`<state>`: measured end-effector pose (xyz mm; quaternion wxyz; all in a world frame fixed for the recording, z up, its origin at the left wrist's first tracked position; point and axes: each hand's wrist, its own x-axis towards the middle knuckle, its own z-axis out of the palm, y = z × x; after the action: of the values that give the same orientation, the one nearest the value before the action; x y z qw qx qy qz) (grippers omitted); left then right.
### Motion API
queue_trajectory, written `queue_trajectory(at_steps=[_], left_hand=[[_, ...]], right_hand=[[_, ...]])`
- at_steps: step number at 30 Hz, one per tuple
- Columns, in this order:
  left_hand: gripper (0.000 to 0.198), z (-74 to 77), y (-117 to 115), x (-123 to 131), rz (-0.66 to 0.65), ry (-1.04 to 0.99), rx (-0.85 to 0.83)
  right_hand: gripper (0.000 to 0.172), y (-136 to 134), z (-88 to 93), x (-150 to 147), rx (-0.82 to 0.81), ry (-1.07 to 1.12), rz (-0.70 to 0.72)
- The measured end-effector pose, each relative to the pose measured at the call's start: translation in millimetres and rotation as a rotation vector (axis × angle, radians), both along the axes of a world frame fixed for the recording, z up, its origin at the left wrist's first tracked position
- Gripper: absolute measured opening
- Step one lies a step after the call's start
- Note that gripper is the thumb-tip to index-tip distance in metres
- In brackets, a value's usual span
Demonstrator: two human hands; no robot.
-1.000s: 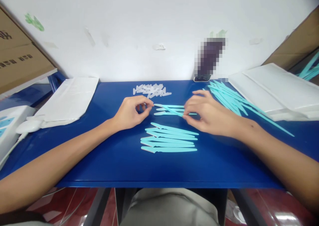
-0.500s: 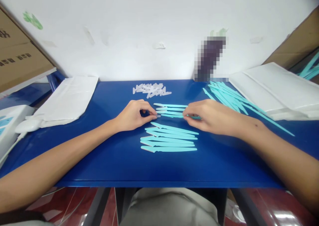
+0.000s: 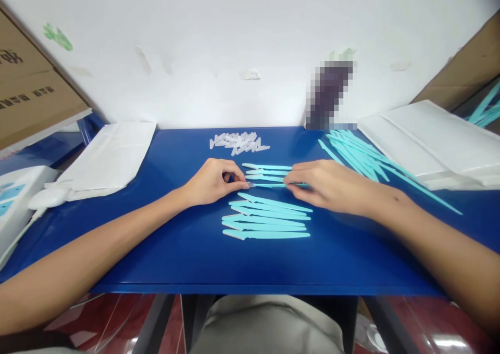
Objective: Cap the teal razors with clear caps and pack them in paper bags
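My left hand (image 3: 216, 182) pinches a small clear blade cap (image 3: 251, 185) between thumb and fingertips. That cap meets the left end of a turquoise eyebrow razor (image 3: 269, 186); how far it covers the blade I cannot tell. My right hand (image 3: 328, 185) is closed on the same razor's handle. Just beyond it lie a few turquoise razors (image 3: 267, 172) with pale covered tips, partly hidden by my right fingers. Nearer to me, several razors (image 3: 269, 220) with bare blade ends lie side by side, pointing left.
At the back of the blue table (image 3: 187, 260) is a heap of translucent caps (image 3: 240, 142). A pile of turquoise razors (image 3: 361, 153) lies back right beside a white package (image 3: 441, 140). White packaging (image 3: 113, 156) and a white power strip (image 3: 23, 187) sit at left.
The gap between the cap and the razor's end has closed. My right hand has shifted slightly left with the razor; my left hand is nearly in place.
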<state>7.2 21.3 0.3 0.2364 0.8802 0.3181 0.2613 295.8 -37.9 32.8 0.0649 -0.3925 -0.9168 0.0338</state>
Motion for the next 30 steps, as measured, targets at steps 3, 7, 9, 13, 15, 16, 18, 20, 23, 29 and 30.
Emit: queue_trajectory(at_steps=[3, 7, 9, 13, 15, 16, 18, 20, 23, 29, 30], left_hand=[[0.026, -0.8, -1, 7, -0.02, 0.012, 0.013], [0.022, 0.9, 0, 8, -0.073, 0.089, 0.128], [0.028, 3.7, 7, -1, -0.063, 0.173, 0.239], [0.037, 11.3, 30, -36, 0.138, 0.428, 0.526], [0.039, 14.8, 41, -51, 0.219, 0.567, 0.574], [0.04, 16.2, 44, -56, 0.227, 0.624, 0.566], [0.042, 17.8, 47, -61, 0.201, 0.688, 0.523], [0.042, 17.3, 44, -58, 0.163, 0.684, 0.5], [0.047, 13.5, 37, -50, 0.128, 0.621, 0.527], [0.05, 8.3, 34, -45, 0.059, 0.577, 0.475], [0.048, 8.5, 34, -45, 0.044, 0.55, 0.457]], right_hand=[[0.024, -2, -4.3, -11, 0.028, -0.002, 0.019], [0.023, -2, -12.7, -20, 0.124, -0.041, 0.027], [0.025, -1, -14.0, -18, 0.176, -0.066, 0.029], [0.029, 1, -10.2, -6, 0.186, -0.089, -0.02], [0.033, 0, -7.4, -3, 0.165, -0.067, -0.041], [0.034, -1, -6.4, -3, 0.154, -0.045, -0.032], [0.031, -3, -5.6, -5, 0.123, 0.004, 0.023], [0.027, -6, -6.4, -7, 0.072, 0.031, 0.087], [0.024, -7, -8.7, -11, 0.032, 0.016, 0.114], [0.019, -6, -5.5, -11, -0.033, 0.009, 0.001], [0.017, -6, -3.8, -10, -0.067, 0.022, -0.017]])
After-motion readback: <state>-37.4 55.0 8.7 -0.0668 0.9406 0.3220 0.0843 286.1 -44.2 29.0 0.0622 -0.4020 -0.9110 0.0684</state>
